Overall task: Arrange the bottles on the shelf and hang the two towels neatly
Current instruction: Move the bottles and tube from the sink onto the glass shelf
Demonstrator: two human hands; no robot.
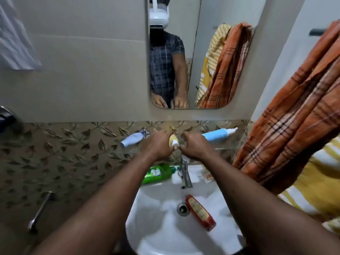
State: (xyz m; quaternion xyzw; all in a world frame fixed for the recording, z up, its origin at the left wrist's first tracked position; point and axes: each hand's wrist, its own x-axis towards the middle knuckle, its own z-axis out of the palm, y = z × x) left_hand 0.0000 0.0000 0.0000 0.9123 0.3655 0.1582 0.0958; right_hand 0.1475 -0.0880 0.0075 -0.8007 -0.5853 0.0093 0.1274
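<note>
A small yellow bottle (pixel 173 140) with a white cap lies on the glass shelf (pixel 232 145) under the mirror. My left hand (pixel 156 144) curls round it, fingers over its top and thumb under the cap. My right hand (pixel 195 146) hovers just right of the cap with loosely bent fingers, holding nothing. A pale blue bottle (pixel 131 140) lies on the shelf's left end, and a blue bottle with a white nozzle (pixel 217 134) lies on the right. An orange plaid towel (pixel 294 126) hangs bunched at the right over a yellow striped towel (pixel 312 190).
A green bottle (pixel 158 174) lies on the sink rim left of the tap (pixel 184 172). A red bottle (pixel 200 212) lies in the white basin (pixel 152 218) beside the drain. The mirror (pixel 184 61) reflects a person and both towels. A grey cloth (pixel 14 39) hangs top left.
</note>
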